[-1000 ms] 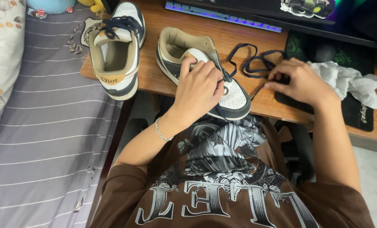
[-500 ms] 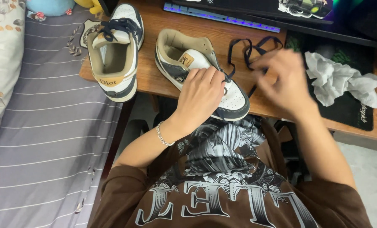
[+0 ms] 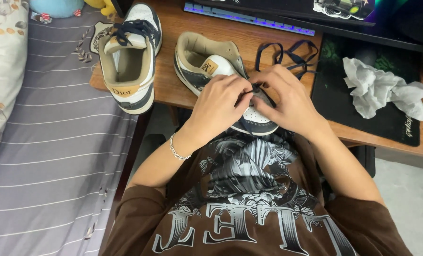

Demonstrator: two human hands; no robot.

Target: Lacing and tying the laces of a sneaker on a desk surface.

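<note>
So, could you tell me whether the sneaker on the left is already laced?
Yes, the left sneaker has dark laces threaded and crossed over its tongue.

I see open desk wood point(image 3: 173, 90) between the laced sneaker point(image 3: 128, 59) and the unlaced sneaker point(image 3: 221, 80), while the loose dark lace point(image 3: 287, 52), crumpled white cloth point(image 3: 382, 90) and keyboard point(image 3: 249, 19) crowd my right and far side.

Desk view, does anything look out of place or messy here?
A crumpled white tissue lies on the black mat, and the laced sneaker overhangs the desk edge toward the bed.
</note>
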